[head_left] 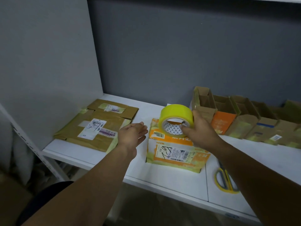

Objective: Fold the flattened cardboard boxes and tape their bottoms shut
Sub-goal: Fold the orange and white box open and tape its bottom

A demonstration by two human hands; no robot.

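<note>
Forearms [101,176] stretch over a white shelf [179,181]: the right hand [201,132] grips a yellow tape roll [175,114] at the top of an orange box [175,154], the left hand [132,136] hovers beside it, fingers straight; flattened boxes [97,126] lie farther left.

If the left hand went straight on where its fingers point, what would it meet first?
Probably the upper left edge of the orange box, close ahead of the left hand; the tape roll gripped by the right hand sits just beyond. Depth is unclear from one view.
</note>
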